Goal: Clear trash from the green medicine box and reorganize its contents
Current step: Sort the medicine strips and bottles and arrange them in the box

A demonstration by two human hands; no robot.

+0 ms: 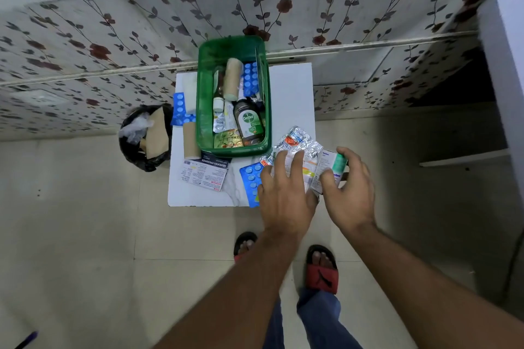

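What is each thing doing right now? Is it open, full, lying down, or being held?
green medicine box: open, no lid on, partly filled.
Dettol bottle: capped, lying in the box.
bandage roll: rolled up, inside the box.
trash bin: open, holding paper and plastic.
small carton: gripped by the right hand.
foil pill strips: loose on the table, the left hand pressing on them.

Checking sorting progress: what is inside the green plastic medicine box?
Inside the green plastic medicine box: brown Dettol bottle, beige bandage roll, blue blister strip, small white-capped bottle. Whatever lies beneath them is hidden.
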